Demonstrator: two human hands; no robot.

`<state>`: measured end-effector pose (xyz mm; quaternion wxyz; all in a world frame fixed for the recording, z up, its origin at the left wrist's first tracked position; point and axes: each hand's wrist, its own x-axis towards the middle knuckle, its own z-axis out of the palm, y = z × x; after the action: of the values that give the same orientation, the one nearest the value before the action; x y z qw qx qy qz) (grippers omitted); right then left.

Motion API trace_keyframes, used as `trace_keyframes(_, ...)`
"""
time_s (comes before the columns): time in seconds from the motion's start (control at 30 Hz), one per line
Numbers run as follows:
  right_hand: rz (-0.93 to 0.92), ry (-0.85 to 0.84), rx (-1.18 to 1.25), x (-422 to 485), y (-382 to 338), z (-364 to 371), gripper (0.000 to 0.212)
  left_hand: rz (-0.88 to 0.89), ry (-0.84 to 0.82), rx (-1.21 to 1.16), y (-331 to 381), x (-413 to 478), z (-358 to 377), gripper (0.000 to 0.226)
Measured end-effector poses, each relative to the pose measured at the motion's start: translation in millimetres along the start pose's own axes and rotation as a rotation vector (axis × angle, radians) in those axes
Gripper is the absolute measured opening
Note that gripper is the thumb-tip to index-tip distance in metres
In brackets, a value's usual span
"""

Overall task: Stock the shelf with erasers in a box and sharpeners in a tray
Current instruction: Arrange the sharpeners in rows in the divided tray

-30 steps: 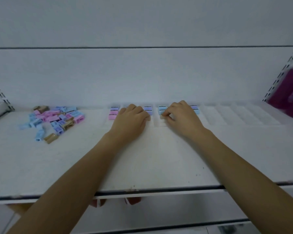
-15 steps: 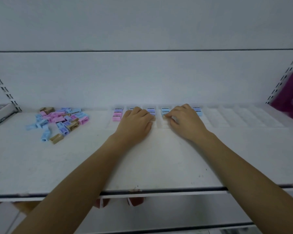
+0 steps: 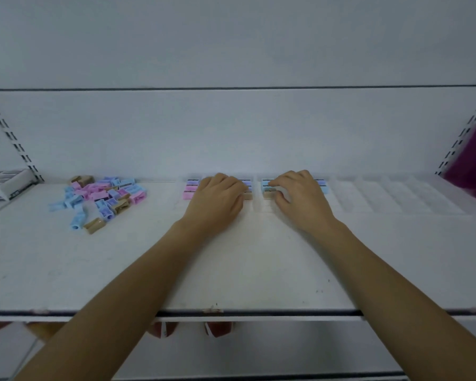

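Far left on the shelf (image 3: 231,265), a white box (image 3: 3,182), cut off by the frame edge. Next, loose sharpeners (image 3: 102,196) in a heap, blue, pink, lilac and tan, pointing every way. Centre, a clear tray (image 3: 396,199) by the back wall, long axis left to right. Stocked sharpeners (image 3: 190,187) lie crosswise in columns. Left grip (image 3: 217,199) palm down, fingers curled over them. Right grip (image 3: 300,196) likewise, fingertips on a blue column. Whether either grip clasps a piece: cannot tell. Far right, a blurred magenta object (image 3: 473,166).
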<state>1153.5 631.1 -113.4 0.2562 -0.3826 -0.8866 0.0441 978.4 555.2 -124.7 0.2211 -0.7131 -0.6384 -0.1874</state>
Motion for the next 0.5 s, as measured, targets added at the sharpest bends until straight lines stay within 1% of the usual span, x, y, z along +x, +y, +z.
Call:
trace_keyframes(0.07,0.011,0.043,0.039,-0.7,-0.7,-0.6,0.029,-0.021,0.014,-0.007,-4.5,2.3,-9.0,0.032)
trace_keyframes(0.13,-0.009,0.093,0.098,-3.0,-4.5,-0.5,0.028,-0.063,-0.012,-0.021,-12.2,3.6,-19.3,0.035)
trace_keyframes(0.23,-0.134,0.098,0.157,-7.3,-19.9,3.3,0.030,-0.148,-0.031,-0.002,-28.0,-4.6,-38.5,0.040)
trace_keyframes(0.37,-0.370,-0.009,0.171,-12.7,-57.6,6.5,0.032,-0.316,-0.032,0.068,-61.3,-39.6,-77.7,0.042)
trace_keyframes(0.5,-0.491,-0.171,0.190,-18.8,-117.8,8.1,0.038,-0.444,-0.037,0.133,-108.6,-87.1,-123.5,0.033)
